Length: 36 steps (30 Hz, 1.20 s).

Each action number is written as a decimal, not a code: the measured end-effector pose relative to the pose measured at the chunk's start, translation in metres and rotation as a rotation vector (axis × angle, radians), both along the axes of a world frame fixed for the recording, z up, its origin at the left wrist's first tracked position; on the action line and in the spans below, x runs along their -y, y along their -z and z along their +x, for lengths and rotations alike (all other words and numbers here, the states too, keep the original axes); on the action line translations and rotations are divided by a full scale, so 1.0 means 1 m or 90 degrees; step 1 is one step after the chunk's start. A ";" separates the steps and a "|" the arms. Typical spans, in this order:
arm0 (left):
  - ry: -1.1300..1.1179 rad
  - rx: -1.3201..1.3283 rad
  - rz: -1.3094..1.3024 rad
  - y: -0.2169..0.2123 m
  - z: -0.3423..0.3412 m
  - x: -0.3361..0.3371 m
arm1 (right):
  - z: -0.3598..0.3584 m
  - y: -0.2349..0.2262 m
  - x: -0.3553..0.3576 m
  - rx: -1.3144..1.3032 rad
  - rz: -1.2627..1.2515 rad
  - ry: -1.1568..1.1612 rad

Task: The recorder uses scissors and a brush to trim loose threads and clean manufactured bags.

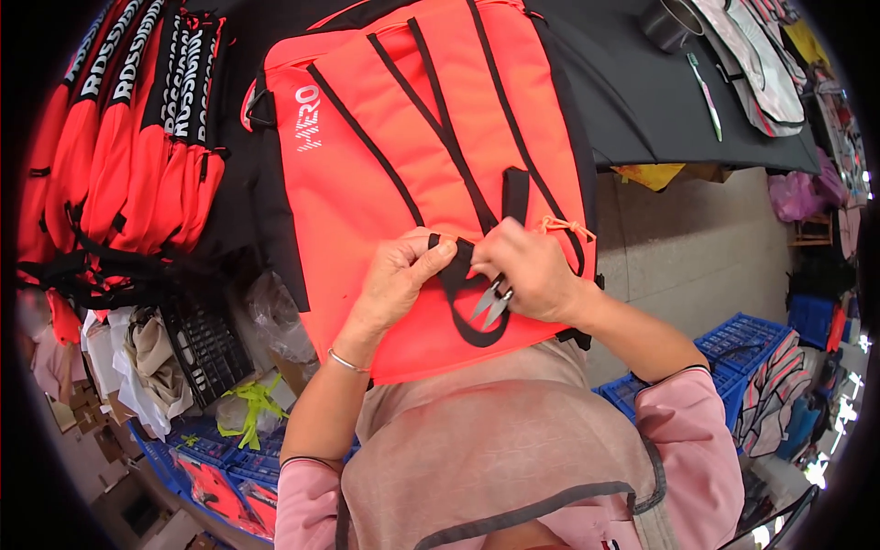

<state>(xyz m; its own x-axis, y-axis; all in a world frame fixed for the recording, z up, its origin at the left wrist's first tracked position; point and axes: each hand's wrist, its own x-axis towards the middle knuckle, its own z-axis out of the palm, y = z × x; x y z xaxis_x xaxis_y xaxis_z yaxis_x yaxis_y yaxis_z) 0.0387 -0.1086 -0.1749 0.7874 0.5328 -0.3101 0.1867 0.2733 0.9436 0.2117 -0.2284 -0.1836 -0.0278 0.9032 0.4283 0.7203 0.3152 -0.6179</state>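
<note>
A bright orange-red backpack point(357, 211) with black sides and black strips lies on the table in front of me, its near end against my apron. My left hand point(401, 271) pinches a black webbing strap point(472, 332) between thumb and fingers. The strap loops down below both hands onto the orange fabric. My right hand point(530, 273) is closed around small thread snips point(492, 303), whose metal blades point down toward me. Its fingertips are slightly blurred and meet the strap beside my left hand. An orange cord point(566, 227) is knotted just right of my right hand.
Several red bags with black bands point(137, 119) stand in a row at the left. On the dark table point(605, 101) at the right are a toothbrush point(706, 96), a metal cup point(672, 23) and pale fabric pieces point(753, 69). Blue crates point(747, 344) stand below on the right.
</note>
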 end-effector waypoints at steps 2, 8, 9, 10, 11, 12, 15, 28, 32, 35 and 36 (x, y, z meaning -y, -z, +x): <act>0.007 0.003 0.032 0.002 -0.001 0.003 | 0.003 -0.003 0.002 -0.158 -0.080 0.009; 0.011 -0.002 0.064 0.004 -0.001 0.003 | -0.001 -0.007 0.003 -0.076 -0.028 0.016; 0.020 -0.014 0.072 0.005 -0.001 0.001 | -0.002 -0.009 0.001 -0.028 -0.009 0.011; 0.029 -0.026 0.079 0.006 -0.002 0.000 | -0.002 -0.015 -0.002 0.001 -0.001 0.007; 0.026 -0.027 0.078 0.006 -0.002 -0.001 | -0.001 -0.013 -0.003 0.000 -0.002 0.004; 0.029 -0.015 0.068 0.004 -0.002 -0.002 | -0.001 -0.010 -0.005 0.020 0.014 -0.010; 0.030 0.002 0.066 0.008 -0.003 -0.002 | 0.001 -0.008 -0.013 0.051 0.043 -0.042; 0.039 0.022 0.141 0.021 -0.002 0.001 | 0.012 -0.005 -0.016 -0.040 -0.072 -0.146; 0.059 0.030 0.197 0.023 -0.006 0.003 | 0.011 -0.012 -0.012 -0.050 -0.142 -0.194; 0.057 0.014 0.168 0.022 -0.005 0.003 | 0.016 -0.004 0.001 -0.069 -0.184 -0.163; 0.059 0.017 0.166 0.022 -0.005 0.003 | 0.015 -0.004 0.003 -0.069 -0.175 -0.139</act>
<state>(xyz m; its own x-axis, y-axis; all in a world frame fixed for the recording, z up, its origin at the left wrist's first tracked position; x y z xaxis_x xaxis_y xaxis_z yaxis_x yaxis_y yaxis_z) 0.0341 -0.1113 -0.1972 0.8425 0.5171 -0.1507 0.1743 0.0030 0.9847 0.2270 -0.2318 -0.1797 -0.1998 0.9630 0.1807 0.5802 0.2649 -0.7702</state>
